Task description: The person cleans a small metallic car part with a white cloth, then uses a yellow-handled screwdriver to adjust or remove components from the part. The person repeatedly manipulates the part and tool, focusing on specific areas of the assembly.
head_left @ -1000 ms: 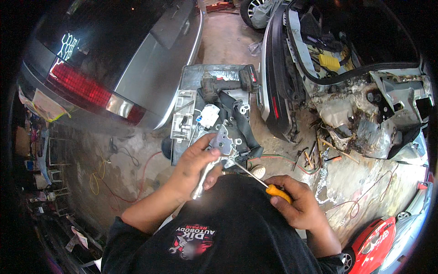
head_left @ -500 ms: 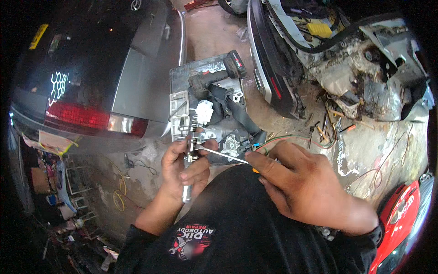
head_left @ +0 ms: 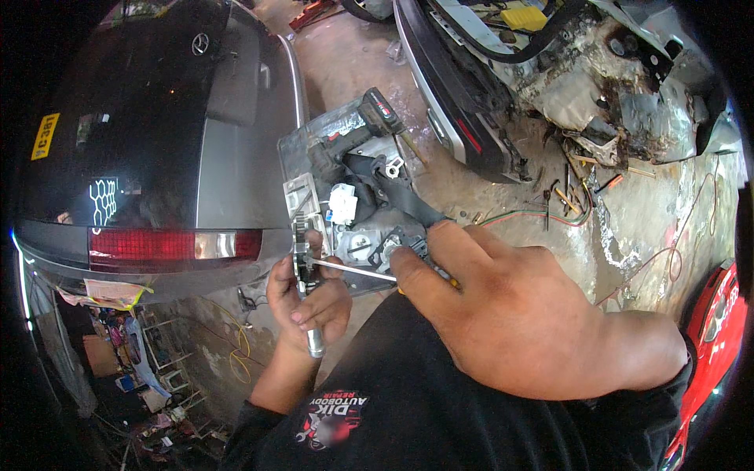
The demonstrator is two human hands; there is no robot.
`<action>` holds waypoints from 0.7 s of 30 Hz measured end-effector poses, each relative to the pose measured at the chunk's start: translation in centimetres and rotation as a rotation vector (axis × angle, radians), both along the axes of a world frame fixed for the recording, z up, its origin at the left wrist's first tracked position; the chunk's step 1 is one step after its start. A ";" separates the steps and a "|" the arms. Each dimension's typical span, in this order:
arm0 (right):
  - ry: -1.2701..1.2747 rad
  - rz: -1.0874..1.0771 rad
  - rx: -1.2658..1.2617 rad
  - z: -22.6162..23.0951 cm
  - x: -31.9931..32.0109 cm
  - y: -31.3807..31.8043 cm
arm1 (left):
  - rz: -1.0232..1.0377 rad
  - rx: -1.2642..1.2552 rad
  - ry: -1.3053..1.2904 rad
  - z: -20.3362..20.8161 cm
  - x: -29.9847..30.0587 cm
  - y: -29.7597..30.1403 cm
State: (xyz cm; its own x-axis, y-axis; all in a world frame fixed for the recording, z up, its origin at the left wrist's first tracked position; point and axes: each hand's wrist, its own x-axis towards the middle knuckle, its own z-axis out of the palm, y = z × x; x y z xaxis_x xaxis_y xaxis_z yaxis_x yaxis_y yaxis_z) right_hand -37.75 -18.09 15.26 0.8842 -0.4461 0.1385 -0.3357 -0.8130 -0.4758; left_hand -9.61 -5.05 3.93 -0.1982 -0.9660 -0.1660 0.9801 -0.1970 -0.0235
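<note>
My left hand (head_left: 318,302) is closed around a small toothed metal mechanism (head_left: 302,255), held upright, with a silver cylindrical end (head_left: 315,344) poking out below the fingers. In my right hand (head_left: 503,302), closed, is a screwdriver (head_left: 357,270); its thin steel shaft points left and its tip meets the mechanism near my left fingers. Most of its yellow-orange handle is hidden by the hand. Just beyond, a grey stand top (head_left: 292,149) carries a black cordless power tool (head_left: 345,141), a white plastic part (head_left: 342,204), dark webbing (head_left: 412,206) and a round metal part (head_left: 361,245).
A dark car's rear with a red tail light (head_left: 169,248) stands at left. Beyond the stand lies a black bumper (head_left: 448,86). Scattered tools (head_left: 565,200) and a red-green hose (head_left: 542,217) lie on the floor at right. A red car panel (head_left: 711,337) is at far right.
The view has shifted, so the stand and cars sit differently in the picture. Both hands keep their holds, and the screwdriver tip stays at the mechanism.
</note>
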 end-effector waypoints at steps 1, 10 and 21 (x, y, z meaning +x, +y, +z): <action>-0.002 0.015 -0.020 -0.1 0.0 -0.2 | 0.010 0.024 -0.007 0.1 -0.1 -0.1; -0.045 0.023 -0.029 0.5 0.4 -0.8 | 0.078 0.150 -0.289 1.3 -0.3 -1.0; 0.056 0.120 1.032 -2.5 0.4 -1.7 | 0.120 -0.128 -0.741 0.4 0.9 -0.7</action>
